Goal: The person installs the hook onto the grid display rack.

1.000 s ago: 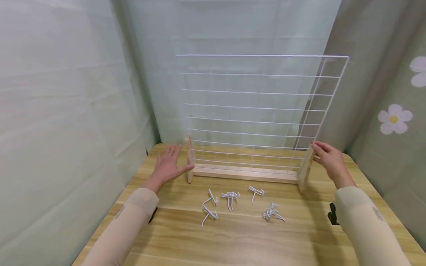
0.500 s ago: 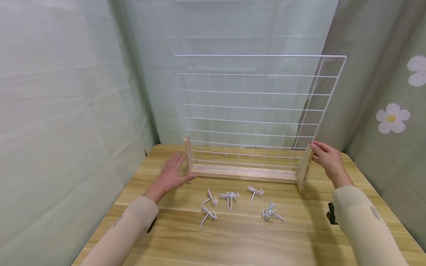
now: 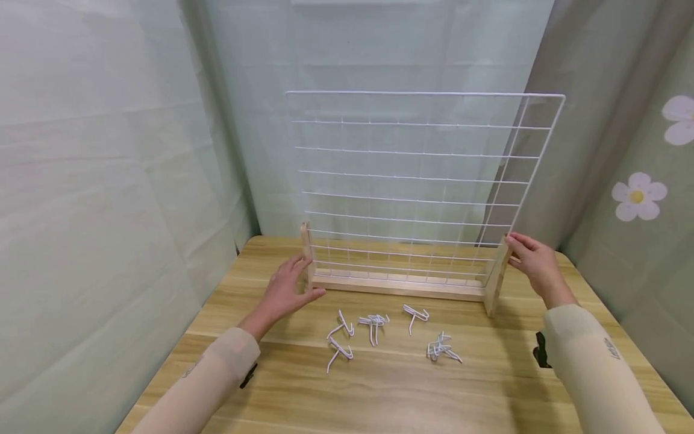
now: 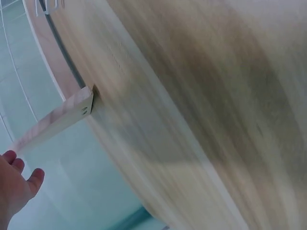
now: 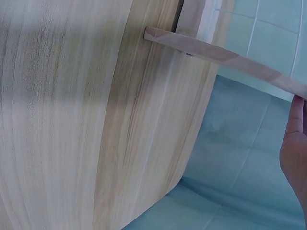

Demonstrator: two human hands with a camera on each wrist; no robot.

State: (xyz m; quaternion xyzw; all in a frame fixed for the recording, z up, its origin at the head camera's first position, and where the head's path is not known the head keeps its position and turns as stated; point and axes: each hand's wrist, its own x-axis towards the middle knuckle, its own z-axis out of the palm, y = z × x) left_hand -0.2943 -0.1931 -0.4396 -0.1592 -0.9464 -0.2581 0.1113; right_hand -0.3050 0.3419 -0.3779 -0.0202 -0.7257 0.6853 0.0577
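A white wire grid rack [image 3: 412,177] stands upright in a pale wooden base [image 3: 401,286] with a wooden piece at each end. My right hand [image 3: 537,269] pinches the upper end of the right wooden side piece [image 3: 496,283], where the grid's edge meets it. Beside the left wooden side piece [image 3: 306,256] is my left hand [image 3: 282,290], thumb reaching in front and fingers at its outer side; firm contact is hard to tell. In the left wrist view, that side piece [image 4: 57,117] has its upper end by my fingertips. The right wrist view shows the right side piece [image 5: 220,53] meeting my fingers.
White wire hooks lie on the wood-grain table [image 3: 379,398] before the rack: a left pair with a lower hook [image 3: 340,353], a middle cluster [image 3: 374,324], a single hook [image 3: 416,314] and a right cluster [image 3: 441,348]. Pale green cloth [image 3: 119,181] hangs around the table.
My left hand has come down and a little to the right along the left side piece, its fingers less spread. The right hand keeps its place on the right side piece.
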